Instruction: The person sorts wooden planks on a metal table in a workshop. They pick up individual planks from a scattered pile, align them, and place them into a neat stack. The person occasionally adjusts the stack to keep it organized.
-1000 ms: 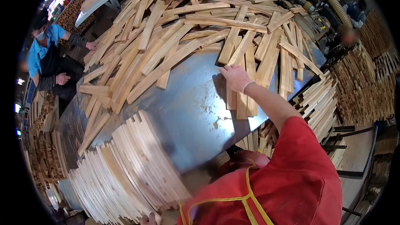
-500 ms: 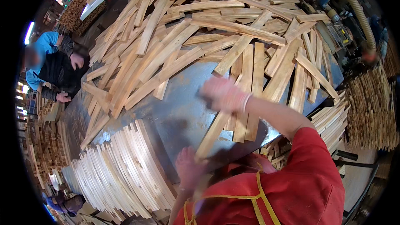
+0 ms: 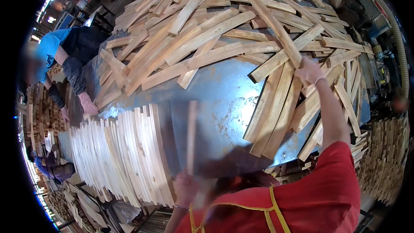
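At the pile's near right side, my right hand point(image 3: 309, 71), in a pale pink glove, is closed on the near end of a wooden slat point(image 3: 276, 30). That slat slants away to the far left over other slats. Low in front of me, my left hand point(image 3: 186, 188) is blurred but closed round the lower part of another wooden strip point(image 3: 192, 138), which points away from me, narrow side up. Just left of it, a row of pale strips point(image 3: 125, 155) stands on edge, packed side by side. Several slats point(image 3: 274, 116) lie side by side on the blue-grey metal table point(image 3: 211, 90).
A large heap of loose slats point(image 3: 207, 30) covers the table's far part. At the left, a co-worker in a blue shirt point(image 3: 58, 47) rests a gloved hand point(image 3: 88, 104) by the table. Stacked wood point(image 3: 381, 159) and a ribbed hose point(image 3: 401, 47) stand at the right.
My right hand has moved far and right and now grips a slat. My left hand has swung its strip toward the packed row. The co-worker has leaned in, one hand at the table.
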The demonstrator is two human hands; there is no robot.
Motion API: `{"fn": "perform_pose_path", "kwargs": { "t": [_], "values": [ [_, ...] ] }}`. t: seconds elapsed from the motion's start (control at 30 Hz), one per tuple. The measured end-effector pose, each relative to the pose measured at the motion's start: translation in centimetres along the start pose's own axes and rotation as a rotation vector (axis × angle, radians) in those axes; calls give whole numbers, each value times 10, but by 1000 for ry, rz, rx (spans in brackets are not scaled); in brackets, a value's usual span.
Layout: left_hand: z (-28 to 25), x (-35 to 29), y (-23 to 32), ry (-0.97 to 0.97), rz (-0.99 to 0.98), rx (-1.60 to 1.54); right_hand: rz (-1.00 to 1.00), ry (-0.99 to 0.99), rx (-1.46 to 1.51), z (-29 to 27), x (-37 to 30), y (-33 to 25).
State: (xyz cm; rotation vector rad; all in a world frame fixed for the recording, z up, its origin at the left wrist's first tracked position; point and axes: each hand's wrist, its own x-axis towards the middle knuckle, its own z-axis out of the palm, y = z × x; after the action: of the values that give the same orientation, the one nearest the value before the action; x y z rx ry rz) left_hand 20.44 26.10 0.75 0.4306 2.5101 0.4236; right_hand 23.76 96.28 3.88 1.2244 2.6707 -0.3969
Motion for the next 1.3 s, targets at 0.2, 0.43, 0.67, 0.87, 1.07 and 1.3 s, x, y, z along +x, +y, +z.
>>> {"fn": "perform_pose_path", "kwargs": {
  "t": [0.2, 0.43, 0.67, 0.87, 1.07, 1.3],
  "values": [
    [-1, 12, -80, 627, 67, 572, 145, -111, 1379, 66, -151, -92],
    [-20, -3, -72, 523, 160, 381, 135, -720, 2596, 83, -292, -182],
    [-36, -44, -53, 370, 277, 54, 261, -671, 2428, 118, -343, -194],
    [-32, -56, -54, 115, 408, 21, 106, -574, 1774, 165, -412, -226],
    [-5, -46, -51, 23, 457, 131, 218, -375, 1567, 154, -398, -242],
    [-31, -22, 34, -235, 267, 184, -691, 639, 304, -66, -111, -194]
  ]
}}
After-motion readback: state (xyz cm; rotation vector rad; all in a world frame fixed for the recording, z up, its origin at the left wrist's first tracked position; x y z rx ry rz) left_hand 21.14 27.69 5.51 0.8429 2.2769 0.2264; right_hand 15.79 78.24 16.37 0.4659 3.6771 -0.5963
